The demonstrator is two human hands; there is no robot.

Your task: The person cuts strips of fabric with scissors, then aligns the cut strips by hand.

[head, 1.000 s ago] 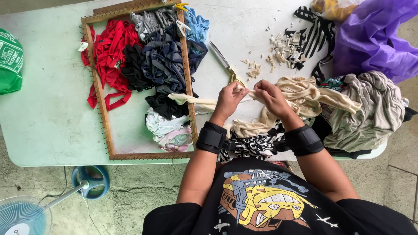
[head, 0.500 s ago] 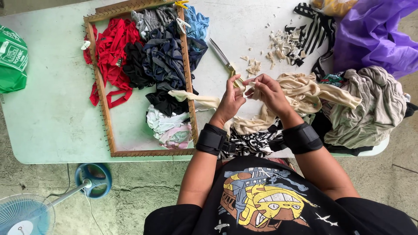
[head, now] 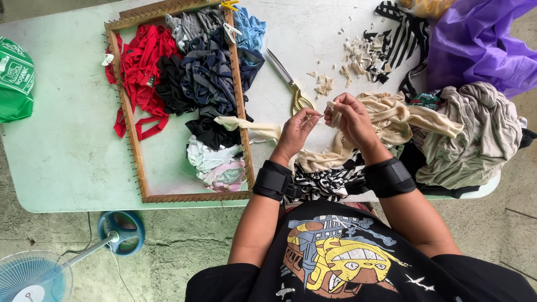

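Both grips are closing on one cream fabric strip (head: pixel 263 130) just above the near edge of the desk (head: pixel 61 162). At the left hand (head: pixel 295 132), thumb and fingertips are pinching together on a thin end of the cloth, while the right hand (head: pixel 349 118) is clamping a bunched fold of the same cream material between its fingers. Between the two grips the strip is stretching taut across a short gap, so the step in hand appears to be pulling or tearing a strip loose, or working its end into a loop; the exact action is too small to tell.

From the left grip the strip is trailing off to the left, crossing the right rail of the wooden peg frame (head: pixel 126 120) and lying among the bundled strips inside it. From the right grip the cream fabric is running right into the pile of beige and grey garments (head: pixel 475 134).

Yellow-handled scissors (head: pixel 291 86) are lying just beyond the grips, well within reach, with cream fabric scraps (head: pixel 358 53) scattered farther out. By my judgement, the next move is calling for steady tension between both grips and a firm pinch so the thin end is not slipping free.
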